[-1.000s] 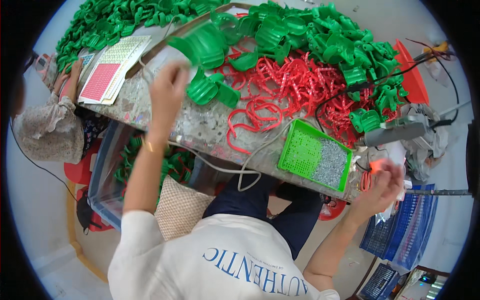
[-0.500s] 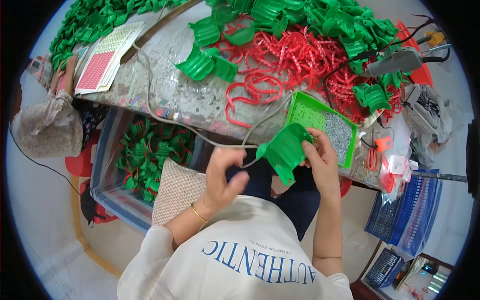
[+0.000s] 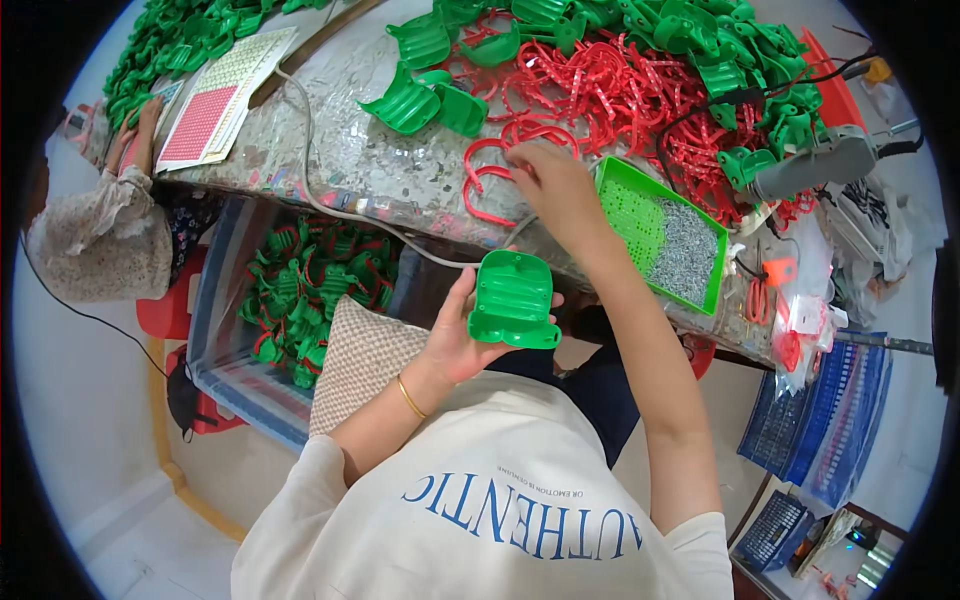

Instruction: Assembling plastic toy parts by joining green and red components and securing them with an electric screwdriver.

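Note:
My left hand (image 3: 457, 330) holds a green curved plastic piece (image 3: 513, 297), ribbed on its face, with small holes at its corners. The thumb lies along its left edge, and fingertips show behind its right side. Over the near edge of the table's pile, my right hand (image 3: 556, 190) pinches a red curved plastic strip (image 3: 476, 182); part of the strip is hidden under the fingers. Beyond it lies a tangled heap of red strips (image 3: 590, 95). Several loose green pieces (image 3: 404, 103) rest on the table to the left of that heap.
A bright green tray (image 3: 713, 283) of small metal parts stands right of my right forearm. A grey cable (image 3: 306, 165) crosses the table. Below its edge, a striped bin (image 3: 215, 375) holds green-and-red pieces. Another person's hand (image 3: 145, 125) is by printed sheets (image 3: 205, 130) at far left.
The green piece has passed from my right hand into my left and turned face up. My right hand has moved away from it, forward to the red strips.

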Demonstrator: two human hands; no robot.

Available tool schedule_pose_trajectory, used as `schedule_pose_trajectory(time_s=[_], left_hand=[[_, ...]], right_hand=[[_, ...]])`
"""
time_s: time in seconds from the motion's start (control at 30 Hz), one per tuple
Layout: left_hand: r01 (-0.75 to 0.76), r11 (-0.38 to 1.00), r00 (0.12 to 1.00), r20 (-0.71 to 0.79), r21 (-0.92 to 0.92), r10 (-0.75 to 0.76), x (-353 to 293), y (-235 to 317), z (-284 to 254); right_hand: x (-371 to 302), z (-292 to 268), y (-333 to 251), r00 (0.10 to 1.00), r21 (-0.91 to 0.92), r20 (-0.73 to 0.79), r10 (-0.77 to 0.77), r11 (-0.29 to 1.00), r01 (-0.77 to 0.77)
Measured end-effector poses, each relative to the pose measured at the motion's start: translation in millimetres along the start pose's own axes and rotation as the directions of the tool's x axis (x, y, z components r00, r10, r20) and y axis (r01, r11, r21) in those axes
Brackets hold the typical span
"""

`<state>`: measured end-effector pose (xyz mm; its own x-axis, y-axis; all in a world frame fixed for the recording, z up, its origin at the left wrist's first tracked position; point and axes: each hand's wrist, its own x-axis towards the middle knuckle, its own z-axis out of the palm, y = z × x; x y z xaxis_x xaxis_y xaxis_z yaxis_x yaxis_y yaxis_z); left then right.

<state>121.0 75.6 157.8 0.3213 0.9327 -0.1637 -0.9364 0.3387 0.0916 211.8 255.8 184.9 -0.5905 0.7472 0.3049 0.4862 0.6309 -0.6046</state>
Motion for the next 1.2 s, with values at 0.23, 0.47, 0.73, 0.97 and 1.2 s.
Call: schedule_pose_trajectory(time_s=[0.23,0.47,0.73,0.97,1.2], left_hand=[[-0.093,0.986,0.996,-0.003,0.136,0.094,-15,14,-7],[-0.203,0.976,0.974,-0.086,0.073,0.209,-18,36,-26],[-0.196,0.979,0.976,-0.09,0.062,0.201,-7,30,-26],[-0.174,0.982,0.985,-0.011,0.08,0.175,10,12,-9],[-0.21,0.94,0.978,0.047,0.269,0.205,30,-9,0]], right_hand=[[18,34,15,0.995,-0.418,0.098,0.007,0.908,0.035],[11,-7,-3,0.954,-0.225,0.202,0.221,0.959,-0.175],[16,-49,-25,0.977,-0.753,-0.001,0.211,0.643,-0.14],[-47,-81,-28,0.886,0.519,0.173,0.429,0.725,-0.453],[-95,-73,-27,0.795,0.632,0.255,0.55,0.528,-0.568]])
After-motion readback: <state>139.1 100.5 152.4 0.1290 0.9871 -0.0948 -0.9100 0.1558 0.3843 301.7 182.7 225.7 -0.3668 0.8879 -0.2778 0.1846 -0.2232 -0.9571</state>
